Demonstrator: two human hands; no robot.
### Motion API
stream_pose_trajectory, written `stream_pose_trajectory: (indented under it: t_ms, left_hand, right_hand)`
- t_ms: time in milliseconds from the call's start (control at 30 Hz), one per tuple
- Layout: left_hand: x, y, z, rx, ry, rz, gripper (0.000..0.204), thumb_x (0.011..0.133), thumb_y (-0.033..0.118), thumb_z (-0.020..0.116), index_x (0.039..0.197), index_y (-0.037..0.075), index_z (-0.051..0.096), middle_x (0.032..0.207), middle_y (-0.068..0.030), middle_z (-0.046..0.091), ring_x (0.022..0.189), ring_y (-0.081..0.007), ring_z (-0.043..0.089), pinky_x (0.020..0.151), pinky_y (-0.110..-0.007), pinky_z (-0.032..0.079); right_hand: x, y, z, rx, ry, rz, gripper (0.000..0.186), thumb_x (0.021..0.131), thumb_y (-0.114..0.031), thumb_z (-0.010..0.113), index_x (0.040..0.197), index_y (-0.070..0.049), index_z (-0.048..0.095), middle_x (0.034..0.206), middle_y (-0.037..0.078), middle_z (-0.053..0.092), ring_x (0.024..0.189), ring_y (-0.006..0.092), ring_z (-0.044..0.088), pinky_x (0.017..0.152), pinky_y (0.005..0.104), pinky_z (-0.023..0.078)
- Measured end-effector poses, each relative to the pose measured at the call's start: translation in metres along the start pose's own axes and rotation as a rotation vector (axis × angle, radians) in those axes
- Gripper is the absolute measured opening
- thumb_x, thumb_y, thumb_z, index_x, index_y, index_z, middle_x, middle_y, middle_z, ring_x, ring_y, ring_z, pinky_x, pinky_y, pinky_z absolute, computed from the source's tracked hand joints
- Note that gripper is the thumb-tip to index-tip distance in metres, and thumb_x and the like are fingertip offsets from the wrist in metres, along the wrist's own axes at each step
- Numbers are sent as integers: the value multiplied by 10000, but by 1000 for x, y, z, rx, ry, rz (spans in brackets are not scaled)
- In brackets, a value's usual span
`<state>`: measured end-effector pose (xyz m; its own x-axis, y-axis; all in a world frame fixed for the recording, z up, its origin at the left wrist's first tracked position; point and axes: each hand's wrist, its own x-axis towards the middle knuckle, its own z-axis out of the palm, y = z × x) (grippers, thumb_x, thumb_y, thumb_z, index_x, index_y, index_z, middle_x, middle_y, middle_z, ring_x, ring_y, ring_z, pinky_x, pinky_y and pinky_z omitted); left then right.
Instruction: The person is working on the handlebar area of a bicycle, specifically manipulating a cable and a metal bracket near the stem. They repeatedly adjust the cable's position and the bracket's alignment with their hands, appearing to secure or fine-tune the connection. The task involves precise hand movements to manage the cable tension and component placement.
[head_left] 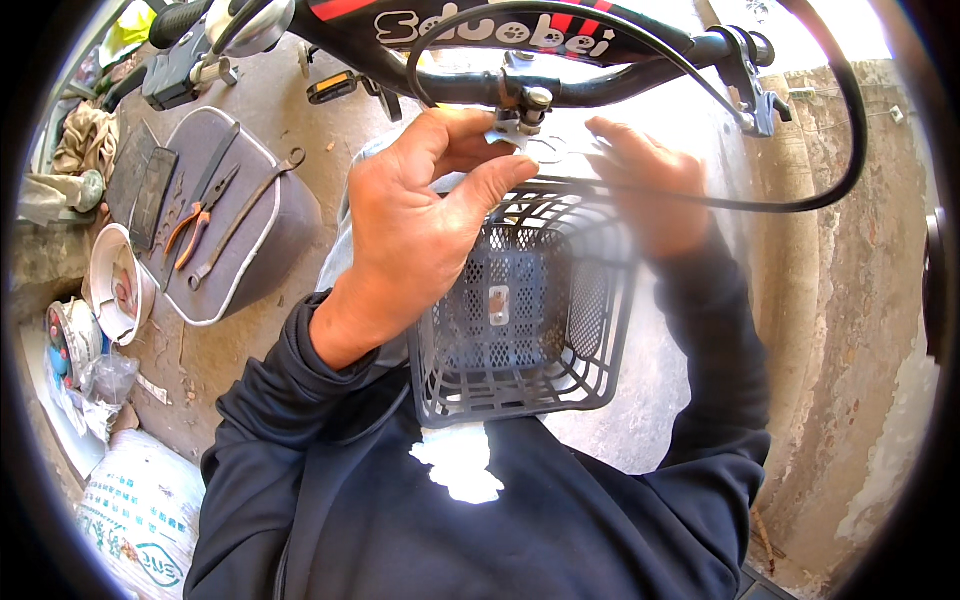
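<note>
My left hand [410, 220] is closed in a pinch on a small pale metal piece [510, 133] just under the bolt [537, 99] at the middle of the bicycle handlebar [450, 88]. Motion blurs my right hand [655, 190], which is apart from the left, to the right of the bolt and beside a black cable [780, 206]; its grip cannot be made out. Below both hands a black plastic basket [515, 410] hangs with its open side toward me. A small light-coloured part [499, 305] shows against its mesh.
On the left, a grey padded seat [262, 245] carries pliers [205, 218], a wrench [240, 228] and other tools. Beside it stand a white bucket [146, 300] and a white woven sack [145, 510]. A rough wall [850, 320] rises on the right; a brake lever [760, 110] sits nearby.
</note>
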<state>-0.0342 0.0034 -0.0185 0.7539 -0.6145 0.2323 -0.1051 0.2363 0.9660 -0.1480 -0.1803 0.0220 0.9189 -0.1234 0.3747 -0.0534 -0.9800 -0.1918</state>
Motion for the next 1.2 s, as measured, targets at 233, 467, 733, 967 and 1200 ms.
stream_pose_trajectory:
  t_ms: [233,467,733,967,1200]
  left_hand:
    - [-1,-7,5,66,56,159,296,784,62,758,1020,-38,610,853,-114,704,821,-152,686,712,-257,528]
    - [0,-7,5,16,40,123,289,788,49,752,1022,-35,607,871,-102,697,818,-139,680,716,-249,528]
    - [2,-4,7,9,58,133,256,799,60,747,1000,-21,611,847,-91,700,799,-127,679,700,-246,526]
    - [1,-6,7,55,56,165,253,799,68,750,988,-27,611,836,-94,701,792,-127,681,691,-245,524]
    - [2,-5,7,39,70,149,258,794,75,756,984,-28,614,844,-100,701,797,-137,686,697,-248,527]
  right_hand:
    - [2,5,10,-57,27,14,234,773,-109,708,990,-67,631,816,102,674,685,269,676,570,323,524]
    - [7,7,6,-47,49,7,229,764,-100,710,974,-57,630,825,109,671,666,265,675,564,327,524]
    - [6,9,6,5,-43,-8,211,788,-114,693,975,-56,616,834,118,659,711,299,659,594,352,512]
    - [9,7,6,-55,6,45,203,808,-140,671,990,-68,617,837,116,654,743,317,651,618,377,505]
    - [12,12,5,-58,-26,6,220,799,-157,686,989,-70,617,835,114,647,744,322,646,615,382,505]
